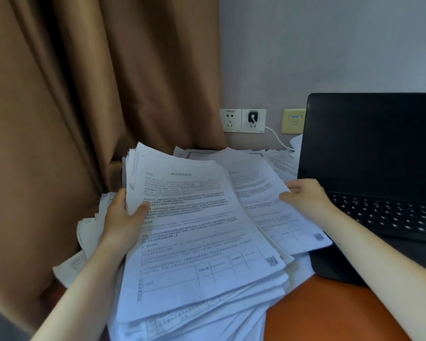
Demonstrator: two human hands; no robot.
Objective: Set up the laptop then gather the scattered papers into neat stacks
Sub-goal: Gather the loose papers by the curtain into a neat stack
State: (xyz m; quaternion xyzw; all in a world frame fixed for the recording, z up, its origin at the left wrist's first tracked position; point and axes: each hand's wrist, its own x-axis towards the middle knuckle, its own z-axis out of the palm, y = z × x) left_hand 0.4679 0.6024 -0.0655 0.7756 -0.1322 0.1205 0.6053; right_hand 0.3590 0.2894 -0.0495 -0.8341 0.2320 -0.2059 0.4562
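Far left of the frame, a brown curtain point(71, 107) hangs in heavy folds. Below it, at lower left, loose sheets point(86, 232) poke out crooked from under everything else.

The left hand point(123, 217) grips the left edge of a thick stack of printed papers point(202, 242). Its thumb is pressed on the top page and its fingers are hidden behind the edge. The stack fills the middle of the frame, its far end raised and its edges fanned rather than square.

Right of it lies a second sheaf point(276, 200), partly tucked under the stack. The right hand point(305, 195) rests at the sheaf's right edge, but I cannot tell whether it pinches a sheet or only lies on it.

Up on the wall a white cable point(276, 136) runs from the wall sockets point(242, 120) down behind the papers.

At the right, the laptop point(371, 148) stands open, screen dark, on the orange surface point(330, 311), and the sheaf's corner overlaps its front edge.

The danger, I'd say, is the one-sided hold. A stack this thick, held by one edge, could shear and slide off toward the lower right. Pulling the tucked sheaf across could drag pages onto the keyboard. More sheets lie behind by the cable, and a careless sweep there might snag it.
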